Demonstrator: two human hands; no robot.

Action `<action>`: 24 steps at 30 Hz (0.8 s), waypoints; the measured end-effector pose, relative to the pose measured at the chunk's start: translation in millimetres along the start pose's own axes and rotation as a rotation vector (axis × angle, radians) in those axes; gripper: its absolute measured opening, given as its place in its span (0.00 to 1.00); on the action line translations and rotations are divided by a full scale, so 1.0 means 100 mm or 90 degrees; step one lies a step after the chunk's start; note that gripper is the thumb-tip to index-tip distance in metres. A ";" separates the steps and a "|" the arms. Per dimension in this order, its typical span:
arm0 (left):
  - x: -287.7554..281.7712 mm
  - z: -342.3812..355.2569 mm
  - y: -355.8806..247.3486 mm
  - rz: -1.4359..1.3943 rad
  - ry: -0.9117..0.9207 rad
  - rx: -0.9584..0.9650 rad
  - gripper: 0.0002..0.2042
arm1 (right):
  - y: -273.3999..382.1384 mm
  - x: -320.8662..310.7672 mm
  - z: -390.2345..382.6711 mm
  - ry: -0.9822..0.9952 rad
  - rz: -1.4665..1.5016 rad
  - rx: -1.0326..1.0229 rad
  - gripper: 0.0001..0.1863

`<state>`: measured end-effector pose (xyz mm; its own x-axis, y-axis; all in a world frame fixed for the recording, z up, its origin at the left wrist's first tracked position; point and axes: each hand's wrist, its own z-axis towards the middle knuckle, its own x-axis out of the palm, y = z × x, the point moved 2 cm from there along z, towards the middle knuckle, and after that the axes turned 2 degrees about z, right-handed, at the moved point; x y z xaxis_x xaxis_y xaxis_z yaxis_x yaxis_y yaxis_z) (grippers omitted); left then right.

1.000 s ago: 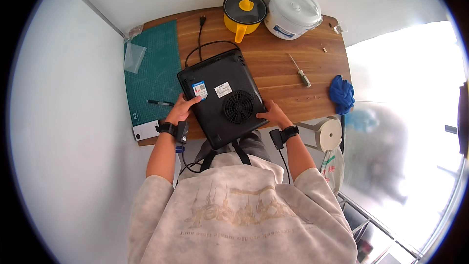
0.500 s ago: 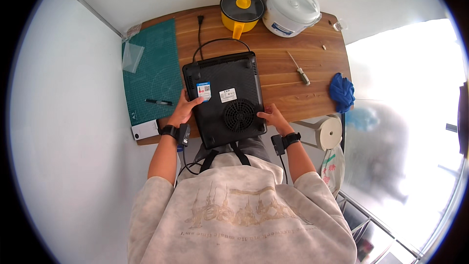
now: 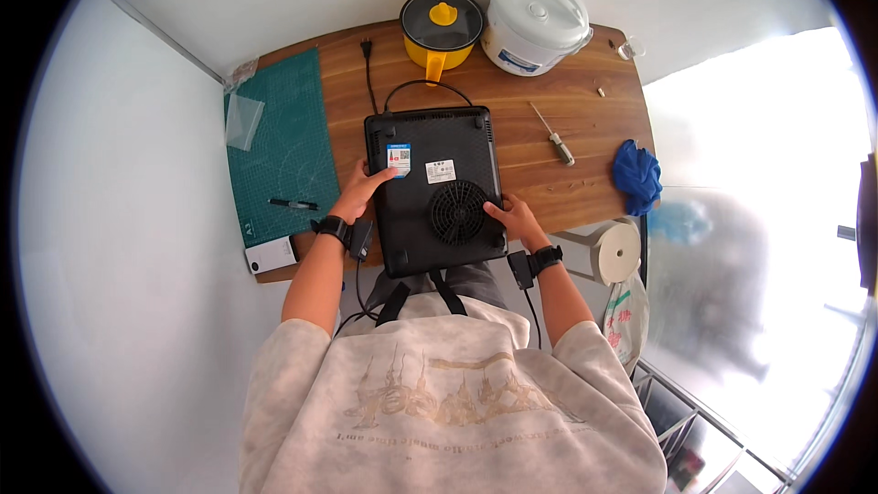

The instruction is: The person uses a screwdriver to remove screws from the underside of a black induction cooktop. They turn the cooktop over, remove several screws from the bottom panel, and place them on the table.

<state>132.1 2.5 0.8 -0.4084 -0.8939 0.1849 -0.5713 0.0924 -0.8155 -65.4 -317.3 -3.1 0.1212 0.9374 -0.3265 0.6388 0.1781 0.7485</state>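
Your left hand [image 3: 359, 192] and right hand [image 3: 518, 218] pinch opposite sides of the upturned induction cooker [image 3: 416, 210] at the near edge of the tabletop [image 3: 540, 174] — probably stiff, weighty and slick, best held right there.

On the wooden counter [image 3: 512, 142], a lidded yellow pot [image 3: 441, 37] stands just beside a white lidded bucket [image 3: 536, 27] at the back. A green cutting mat [image 3: 288, 146] on the left bears a dark pen [image 3: 293, 204] and a clear plastic sleeve [image 3: 244, 122]. Rightward lie a screwdriver [image 3: 560, 148] and a crumpled blue cloth [image 3: 636, 178], near a pale stool [image 3: 615, 252].
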 end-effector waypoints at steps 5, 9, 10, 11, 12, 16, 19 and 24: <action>0.02 0.14 -0.02 0.036 0.013 0.013 0.37 | 0.14 -0.14 0.19 -0.033 -0.098 -0.033 0.45; 0.13 0.16 -0.19 0.060 0.011 -0.013 0.33 | 0.34 -0.24 0.24 -0.020 -0.106 -0.046 0.43; 0.18 0.16 -0.24 0.068 -0.004 -0.016 0.32 | 0.37 -0.26 0.27 -0.021 -0.122 -0.053 0.42; 0.21 0.14 -0.26 0.075 -0.022 -0.018 0.32 | 0.42 -0.27 0.29 -0.019 -0.138 -0.061 0.41; 0.19 0.18 -0.21 0.068 -0.031 -0.012 0.31 | 0.46 -0.28 0.30 -0.025 -0.156 -0.059 0.40; 0.18 0.29 -0.16 0.083 -0.048 0.006 0.31 | 0.61 -0.31 0.35 -0.052 -0.259 -0.045 0.37; 0.18 0.30 -0.14 0.108 -0.052 0.004 0.31 | 0.55 -0.30 0.44 -0.051 -0.293 -0.067 0.37; 0.14 0.30 -0.16 0.195 -0.066 -0.046 0.33 | 0.58 -0.34 0.50 -0.028 -0.325 -0.075 0.37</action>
<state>157.0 -24.8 0.5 -0.4960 -0.8596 -0.1230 -0.4837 0.3912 -0.7830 5.4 -353.6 22.1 -0.1497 0.7088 -0.6893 0.5352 0.6443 0.5463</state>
